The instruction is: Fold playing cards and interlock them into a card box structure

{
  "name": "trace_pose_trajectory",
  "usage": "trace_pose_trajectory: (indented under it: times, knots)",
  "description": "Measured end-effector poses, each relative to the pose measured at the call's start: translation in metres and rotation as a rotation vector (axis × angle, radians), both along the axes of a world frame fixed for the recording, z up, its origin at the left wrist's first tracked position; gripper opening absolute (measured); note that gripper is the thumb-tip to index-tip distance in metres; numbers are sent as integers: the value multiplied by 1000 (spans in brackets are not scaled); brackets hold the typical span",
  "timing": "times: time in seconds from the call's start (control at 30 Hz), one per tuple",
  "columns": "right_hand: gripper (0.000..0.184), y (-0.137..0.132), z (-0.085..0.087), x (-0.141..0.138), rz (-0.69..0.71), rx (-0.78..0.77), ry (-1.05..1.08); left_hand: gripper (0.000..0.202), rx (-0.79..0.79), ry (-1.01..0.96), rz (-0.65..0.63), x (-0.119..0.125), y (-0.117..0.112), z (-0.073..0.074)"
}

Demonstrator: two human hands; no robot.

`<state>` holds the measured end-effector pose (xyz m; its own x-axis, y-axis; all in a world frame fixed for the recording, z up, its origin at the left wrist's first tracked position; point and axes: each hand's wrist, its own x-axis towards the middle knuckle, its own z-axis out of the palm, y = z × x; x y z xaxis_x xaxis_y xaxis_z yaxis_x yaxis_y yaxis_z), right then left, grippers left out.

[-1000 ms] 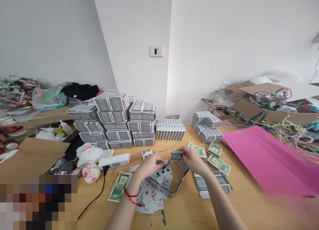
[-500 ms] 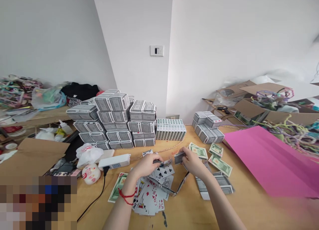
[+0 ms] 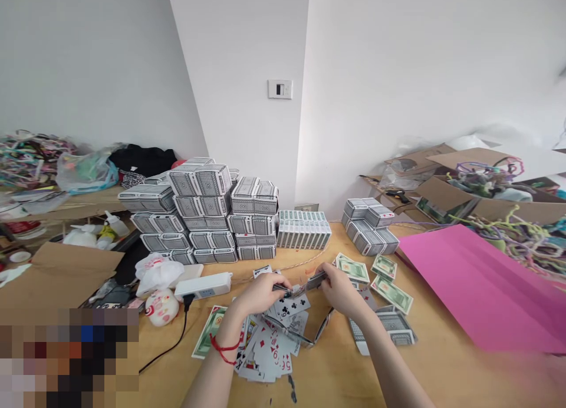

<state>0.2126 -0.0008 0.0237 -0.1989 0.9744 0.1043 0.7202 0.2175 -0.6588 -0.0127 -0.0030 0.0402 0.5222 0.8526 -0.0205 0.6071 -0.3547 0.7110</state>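
Observation:
My left hand (image 3: 260, 293) and my right hand (image 3: 338, 290) meet over the wooden table (image 3: 442, 367), both pinched on a small grey-patterned stack of playing cards (image 3: 305, 284) held between them. A red string circles my left wrist. Under the hands lies a loose spread of face-up cards (image 3: 269, 346) with a folded card strip (image 3: 287, 332) across them. Green banknote-style papers (image 3: 389, 290) lie just right of my right hand, and another (image 3: 210, 331) lies left of my left forearm.
Stacked grey card boxes (image 3: 207, 219) stand at the back, with a row of green packs (image 3: 303, 230) and a smaller box pile (image 3: 369, 226). A pink sheet (image 3: 477, 284) covers the right. A white power strip (image 3: 203, 286), cable, cardboard and clutter fill the left.
My right hand brought its small card stack left and down until it met the cards in my left hand. Both hands have closed together.

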Motion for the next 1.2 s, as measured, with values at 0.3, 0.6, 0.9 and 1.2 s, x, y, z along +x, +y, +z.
trace_pose_trajectory:
  times: [0.3,0.6,0.9,1.2]
  knots:
    - [27,-4,4,-5,36,25,-40,23,9,-11,-19,1,-1,3]
    - [25,-3,5,-6,0,29,-55,25,14,-14,13,3,-1,5]
    - [23,-5,5,-6,-6,33,-60,23,22,-20,22,3,-1,4]
    - [23,-7,7,-7,18,47,-32,21,23,-41,29,3,1,-3]
